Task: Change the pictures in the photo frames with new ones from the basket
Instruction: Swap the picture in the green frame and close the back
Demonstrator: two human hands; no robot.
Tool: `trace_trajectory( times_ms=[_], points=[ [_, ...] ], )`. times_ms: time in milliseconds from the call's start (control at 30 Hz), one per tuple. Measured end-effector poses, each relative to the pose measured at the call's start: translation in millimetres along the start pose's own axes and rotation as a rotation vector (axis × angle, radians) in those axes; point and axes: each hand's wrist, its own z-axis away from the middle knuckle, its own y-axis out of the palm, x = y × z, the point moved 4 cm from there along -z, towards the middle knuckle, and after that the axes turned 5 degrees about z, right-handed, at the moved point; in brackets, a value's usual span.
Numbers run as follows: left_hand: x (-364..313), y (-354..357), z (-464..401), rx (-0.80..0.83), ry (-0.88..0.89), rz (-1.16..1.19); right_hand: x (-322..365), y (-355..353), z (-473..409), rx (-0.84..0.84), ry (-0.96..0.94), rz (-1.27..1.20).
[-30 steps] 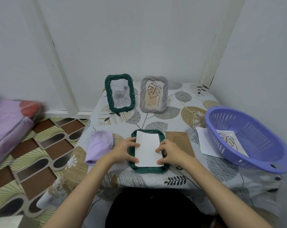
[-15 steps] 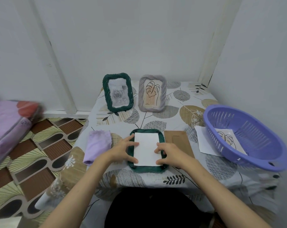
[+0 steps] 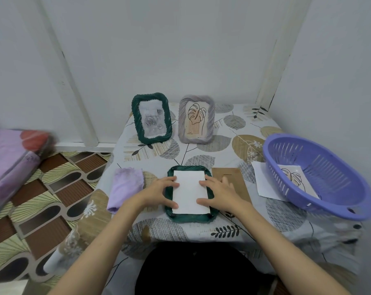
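While both hands are lying flat, the left hand (image 3: pixel 159 191) and right hand (image 3: pixel 219 193) are spreading their fingers (image 3: pixel 173 181) over the long edges of a white rectangular paper sheet (image 3: pixel 190 192), pinching nothing. That sheet is sitting blank side up in the back of a dark green rope-edged photo frame (image 3: pixel 190 219) lying face down near the desk's (image 3: pixel 201 231) front edge. Being thin and limp, the paper is likely to buckle, so pressing at its edges suits it best. A brown cardboard backing panel (image 3: pixel 236 177) is waiting just beside the frame. Further right, a purple slotted plastic basket (image 3: pixel 321 201) is holding a leaf print (image 3: pixel 293 177).
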Motion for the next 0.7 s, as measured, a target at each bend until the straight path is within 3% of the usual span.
trace_trajectory(
  times_ms=[533,633,700],
  points=[
    [-5,4,-3,-0.04,0.04,0.009,-9,-5,2,0.021,-0.001,0.043],
    [-5,4,-3,-0.033,0.033,-0.01,-20,-10,2,-0.152,0.076,-0.057],
    [-5,4,-4,-0.029,0.031,0.003,-35,-15,4,-0.326,0.236,-0.015]
  ],
)
